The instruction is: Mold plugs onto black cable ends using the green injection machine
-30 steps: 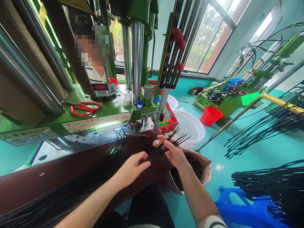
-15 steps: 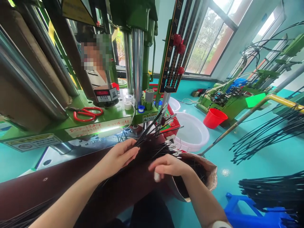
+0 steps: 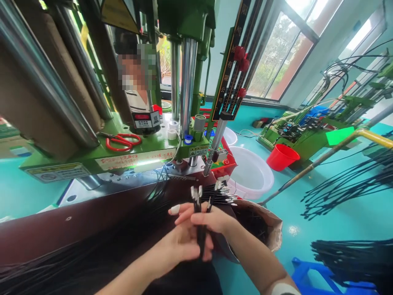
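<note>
From my remote place I am seeing a bundle of black cables which is standing between the two hands, above the near edge of the desk. Its long axis is running almost straight up the view, and the silvery tips are pointing to the top, toward the green press. The cables are looking thin, dark and matte, and the tips are shining like small metal pieces. The left hand is gripping the bundle low; the right hand is closing its thumb and fingers on it, nearer the tips. Just behind, more cables with metal ends are lying on the smooth, red-brown desk, beside a creased paper-like sack.
</note>
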Demonstrator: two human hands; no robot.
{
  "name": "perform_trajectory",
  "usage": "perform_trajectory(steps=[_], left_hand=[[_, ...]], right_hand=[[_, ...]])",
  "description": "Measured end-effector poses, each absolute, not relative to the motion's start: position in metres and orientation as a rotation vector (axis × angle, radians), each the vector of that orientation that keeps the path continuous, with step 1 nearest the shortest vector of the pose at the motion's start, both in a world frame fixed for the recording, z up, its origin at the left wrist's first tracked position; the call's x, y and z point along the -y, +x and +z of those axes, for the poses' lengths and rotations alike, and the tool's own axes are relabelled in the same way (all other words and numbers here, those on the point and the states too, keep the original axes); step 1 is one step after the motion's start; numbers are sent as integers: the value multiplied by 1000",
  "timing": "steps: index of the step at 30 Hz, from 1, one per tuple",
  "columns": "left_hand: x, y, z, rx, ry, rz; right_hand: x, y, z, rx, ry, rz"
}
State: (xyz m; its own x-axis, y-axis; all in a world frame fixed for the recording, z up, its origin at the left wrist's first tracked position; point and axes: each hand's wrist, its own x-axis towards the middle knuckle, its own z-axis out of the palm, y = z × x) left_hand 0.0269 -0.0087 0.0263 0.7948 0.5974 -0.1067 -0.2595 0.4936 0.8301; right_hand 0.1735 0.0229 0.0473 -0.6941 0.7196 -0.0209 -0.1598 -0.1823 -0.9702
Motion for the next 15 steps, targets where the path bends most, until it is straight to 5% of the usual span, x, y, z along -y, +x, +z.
perform_trajectory(steps=[3,8,15], left_hand=[[17,41,15,-522,635,832],[23,56,-3,-620,606,816],[20,59,-2,-679,624,790]], right_hand=[[-18,166,29,1337,-779,2004],[-52,172,31,1027,-622,1839],[-76,187,78,2081,-697,1746]])
